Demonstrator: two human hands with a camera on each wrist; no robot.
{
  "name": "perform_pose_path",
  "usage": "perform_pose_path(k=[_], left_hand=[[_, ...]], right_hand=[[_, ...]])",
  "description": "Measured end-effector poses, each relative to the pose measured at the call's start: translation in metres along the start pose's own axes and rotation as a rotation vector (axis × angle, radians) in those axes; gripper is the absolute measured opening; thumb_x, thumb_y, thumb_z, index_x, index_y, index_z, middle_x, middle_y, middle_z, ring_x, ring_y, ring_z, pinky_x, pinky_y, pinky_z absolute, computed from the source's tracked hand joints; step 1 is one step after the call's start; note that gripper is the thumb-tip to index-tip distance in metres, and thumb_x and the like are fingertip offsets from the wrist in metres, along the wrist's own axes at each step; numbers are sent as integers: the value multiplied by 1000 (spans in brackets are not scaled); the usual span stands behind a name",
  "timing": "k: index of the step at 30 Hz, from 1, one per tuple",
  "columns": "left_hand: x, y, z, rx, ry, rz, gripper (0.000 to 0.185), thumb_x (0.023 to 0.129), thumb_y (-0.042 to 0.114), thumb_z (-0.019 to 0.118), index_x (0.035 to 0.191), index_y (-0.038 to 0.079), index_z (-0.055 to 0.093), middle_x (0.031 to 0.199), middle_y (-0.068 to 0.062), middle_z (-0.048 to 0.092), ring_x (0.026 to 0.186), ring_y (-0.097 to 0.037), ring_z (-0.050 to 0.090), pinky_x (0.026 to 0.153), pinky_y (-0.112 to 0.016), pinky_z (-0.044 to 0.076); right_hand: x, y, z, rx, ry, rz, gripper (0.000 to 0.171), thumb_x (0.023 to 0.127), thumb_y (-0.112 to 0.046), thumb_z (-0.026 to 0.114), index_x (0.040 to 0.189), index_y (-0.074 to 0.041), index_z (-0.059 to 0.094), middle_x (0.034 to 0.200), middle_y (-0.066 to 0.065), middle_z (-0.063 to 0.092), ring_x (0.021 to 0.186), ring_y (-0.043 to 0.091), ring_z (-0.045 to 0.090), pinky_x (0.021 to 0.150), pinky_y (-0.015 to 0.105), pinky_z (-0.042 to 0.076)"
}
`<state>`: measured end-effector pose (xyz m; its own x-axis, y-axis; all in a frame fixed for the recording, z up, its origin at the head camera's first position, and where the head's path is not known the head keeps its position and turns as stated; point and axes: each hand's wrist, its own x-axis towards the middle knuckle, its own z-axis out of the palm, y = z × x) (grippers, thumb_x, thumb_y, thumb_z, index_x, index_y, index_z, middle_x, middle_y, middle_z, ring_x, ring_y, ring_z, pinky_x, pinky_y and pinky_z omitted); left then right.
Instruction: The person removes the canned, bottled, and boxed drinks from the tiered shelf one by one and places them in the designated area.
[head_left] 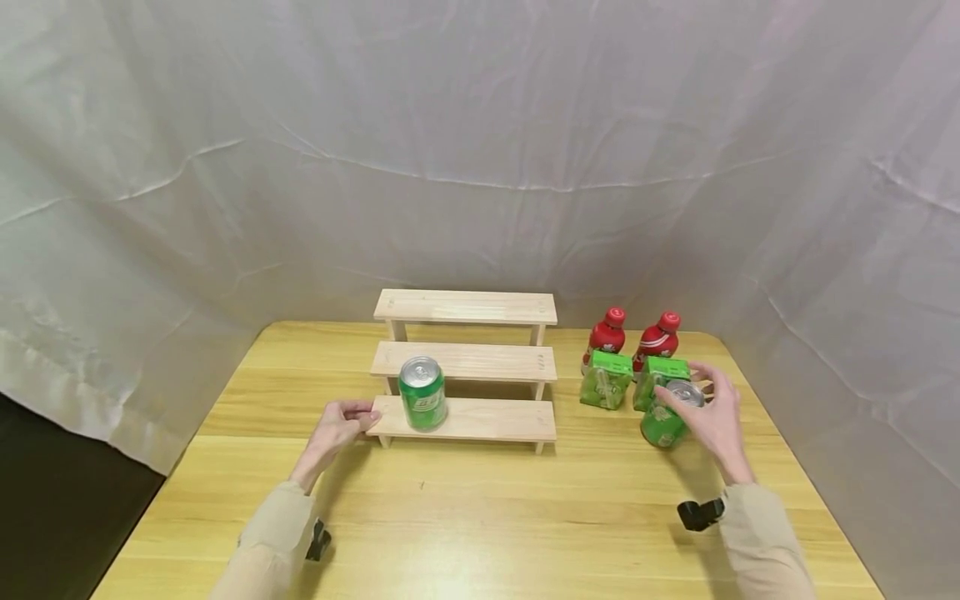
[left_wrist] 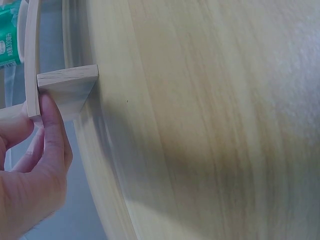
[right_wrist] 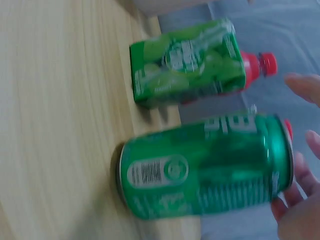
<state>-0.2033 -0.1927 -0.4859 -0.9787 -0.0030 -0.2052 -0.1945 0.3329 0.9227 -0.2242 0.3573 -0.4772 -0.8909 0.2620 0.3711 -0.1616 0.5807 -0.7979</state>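
The right hand (head_left: 716, 421) is closing its fingers round a green soda can's (head_left: 663, 421) top, right of the three-tier wooden step shelf (head_left: 465, 367), and should be lifting it upright while the left hand (head_left: 339, 425) is pinching the shelf's lowest step steady.

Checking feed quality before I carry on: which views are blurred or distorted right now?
Head view: sharp, evenly lit, wide-angle bending at the edges. Right wrist view: motion-blurred, the green can and green carton smeared. Left wrist view: table edge streaked, though the left hand and wooden shelf are clear.
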Motion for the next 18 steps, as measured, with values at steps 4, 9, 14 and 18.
perform_pose_path(k=[4,9,14,18], left_hand=[[0,-1,0,9,-1,8,39,84,11,58,116,-10,51,101,-22,62,75,-10,59,72,-29,54],[0,-1,0,1,0,8,38,84,11,58,115,-11,51,100,-22,63,74,-9,59,70,-27,54],[-1,-1,1,9,7,4,39,84,11,58,116,-11,50,101,-23,62,75,-8,59,70,-27,53],[-1,0,1,13,16,0,39,84,12,58,115,-11,51,100,-22,62,74,-8,59,70,-27,53]], right_hand=[[5,-7,10,27,88,-59,56,64,-27,79,113,-16,56,98,2,49,97,11,33,84,32,24],[1,-62,19,-27,178,-99,44,67,-23,76,106,-8,59,94,8,50,98,19,32,85,39,17],[-1,-90,41,25,116,-195,42,67,-16,77,104,-7,60,94,4,54,94,17,37,84,34,20],[-10,-108,63,58,-22,-237,45,67,-17,76,107,-7,58,98,10,56,96,24,40,86,37,25]])
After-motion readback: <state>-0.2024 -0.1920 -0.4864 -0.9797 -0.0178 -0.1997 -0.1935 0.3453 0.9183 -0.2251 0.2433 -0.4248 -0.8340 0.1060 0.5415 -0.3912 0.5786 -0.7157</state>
